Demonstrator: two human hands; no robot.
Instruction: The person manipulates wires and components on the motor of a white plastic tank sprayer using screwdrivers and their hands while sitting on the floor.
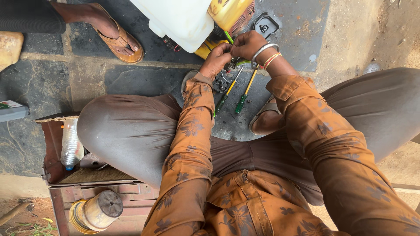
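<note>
the left hand [215,59] is seen at the top centre of the head view, its fingers curled together and pinched on a small dark engine part [230,64] that is largely hidden by the knuckles. just at its 3 o'clock the right hand [247,44] is bent over the same part, fingers closed down on it; what exactly is gripped cannot be told. a metal bangle [263,51] and coloured thread bands [272,60] are worn on the right wrist.

at 12 o'clock of both hands a yellow machine body [229,13] is lying on the stone floor [131,81], and a white plastic tank [179,19] is set against it at its 9 o'clock. a black cover piece [265,25] is lying on the floor at 2 o'clock of the right hand.

at 6 o'clock of the hands two screwdrivers with green handles are laid on the floor between the knees: a left screwdriver [225,97] and a right screwdriver [244,94], just beside each other, tips pointed toward the hands.

far out at 8 o'clock a worn wooden box [54,148] is seen, with a clear plastic bottle [71,146] resting in it and a capped round jar [97,212] below it. at 10 o'clock another person's sandalled foot [117,37] is planted on the floor.
</note>
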